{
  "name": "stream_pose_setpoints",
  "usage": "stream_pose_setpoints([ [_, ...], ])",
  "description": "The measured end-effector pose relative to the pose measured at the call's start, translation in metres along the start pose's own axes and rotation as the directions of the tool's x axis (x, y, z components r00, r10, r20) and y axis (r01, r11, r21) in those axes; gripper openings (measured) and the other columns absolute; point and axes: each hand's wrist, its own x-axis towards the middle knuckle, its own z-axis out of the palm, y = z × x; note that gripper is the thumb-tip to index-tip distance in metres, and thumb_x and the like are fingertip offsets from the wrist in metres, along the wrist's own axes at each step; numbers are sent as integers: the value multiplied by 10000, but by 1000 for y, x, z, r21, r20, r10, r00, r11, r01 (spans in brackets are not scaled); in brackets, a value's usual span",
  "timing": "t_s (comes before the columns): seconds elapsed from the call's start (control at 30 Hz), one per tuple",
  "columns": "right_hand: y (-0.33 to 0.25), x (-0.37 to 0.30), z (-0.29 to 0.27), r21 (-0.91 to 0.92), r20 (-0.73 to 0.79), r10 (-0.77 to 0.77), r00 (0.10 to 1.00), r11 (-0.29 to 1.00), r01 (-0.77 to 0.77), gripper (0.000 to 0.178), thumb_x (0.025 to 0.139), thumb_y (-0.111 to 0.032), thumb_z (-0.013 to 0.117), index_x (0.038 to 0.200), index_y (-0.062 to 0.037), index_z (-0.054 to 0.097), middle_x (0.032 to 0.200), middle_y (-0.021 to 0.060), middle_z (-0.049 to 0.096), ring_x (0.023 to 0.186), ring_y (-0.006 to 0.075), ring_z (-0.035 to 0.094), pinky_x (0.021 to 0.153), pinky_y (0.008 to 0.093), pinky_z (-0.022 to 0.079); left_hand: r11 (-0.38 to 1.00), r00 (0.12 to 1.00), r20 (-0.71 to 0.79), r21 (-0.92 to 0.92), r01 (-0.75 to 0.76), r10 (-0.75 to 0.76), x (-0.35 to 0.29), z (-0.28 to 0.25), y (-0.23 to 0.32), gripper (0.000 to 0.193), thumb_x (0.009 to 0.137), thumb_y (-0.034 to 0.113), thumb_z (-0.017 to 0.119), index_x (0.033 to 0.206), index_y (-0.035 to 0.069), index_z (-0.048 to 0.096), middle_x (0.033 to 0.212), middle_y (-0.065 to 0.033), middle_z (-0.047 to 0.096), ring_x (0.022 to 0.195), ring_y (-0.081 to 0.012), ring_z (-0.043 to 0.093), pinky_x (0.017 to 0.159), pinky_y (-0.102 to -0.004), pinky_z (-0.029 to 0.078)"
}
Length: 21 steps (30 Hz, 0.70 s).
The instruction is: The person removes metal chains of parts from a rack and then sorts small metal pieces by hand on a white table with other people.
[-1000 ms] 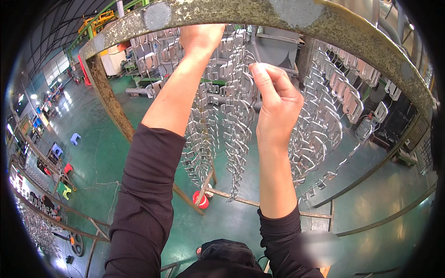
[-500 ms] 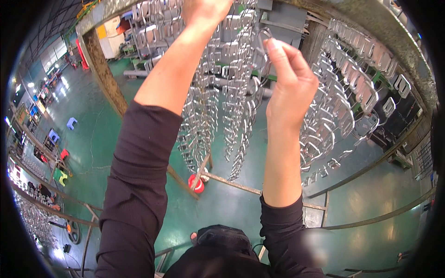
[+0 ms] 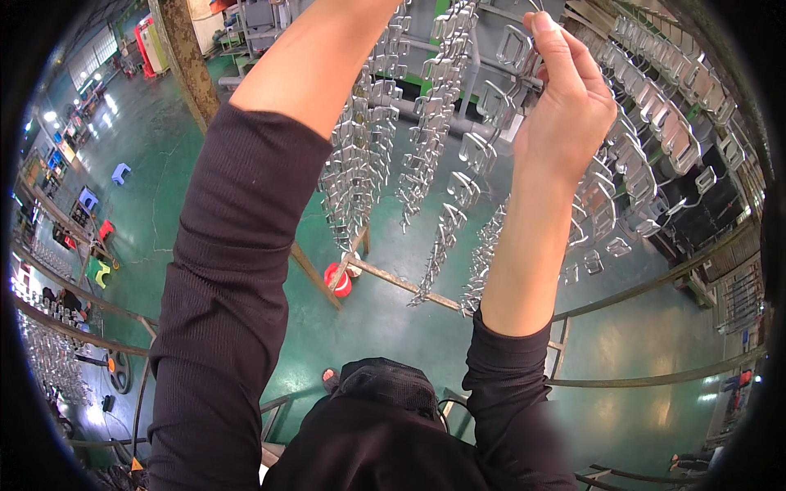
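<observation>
A: What does the right hand (image 3: 569, 94) do?
B: Its thumb and finger are closed narrowly on one thin wire (image 3: 535, 4). Of the left arm I see only the forearm (image 3: 315, 61), going upward; the left hand is outside my view, so I cannot tell its state.

A: And beside the right hand?
B: One strand of silver metal pieces (image 3: 477, 151) hangs just to its left. I count four upper pieces; the lower ones are too crowded for counting.

A: Are there more strands?
B: One middle strand (image 3: 430, 110) hangs near it, and further left there is a dense cluster (image 3: 352, 176). To the right, behind the wrist, many rows (image 3: 655, 119) are hanging; I cannot count them.

A: And the surface below?
B: A green floor (image 3: 188, 176), quite shiny. On it stands one red bucket (image 3: 337, 280), beside a metal rail (image 3: 401, 280).

A: The room?
B: One rusty post (image 3: 182, 61) at upper left. Far on the left I count four small stools: two blue (image 3: 120, 173), one red (image 3: 106, 230), one green (image 3: 100, 272).
</observation>
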Motion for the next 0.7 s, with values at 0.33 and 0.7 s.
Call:
stream_pose_setpoints([
  [0.33, 2, 2, -3, 36, -17, 21, 1000, 999, -20, 173, 746, -117, 666, 855, 17, 665, 811, 46, 658, 679, 25, 472, 600, 161, 320, 935, 941, 53, 148, 323, -334, -25, -42, 42, 250, 722, 308, 679, 814, 76, 697, 764, -48, 671, 706, -116, 601, 708, -264, 453],
  [0.7, 2, 13, 2, 6, 49, 4, 999, 1000, -4, 119, 768, -100, 634, 833, -5, 666, 692, -22, 595, 603, 33, 475, 566, 174, 335, 949, 997, 67, -314, -4, 26, -32, -42, 21, 221, 777, 230, 651, 844, 23, 686, 811, -39, 670, 733, -81, 582, 697, -222, 442],
])
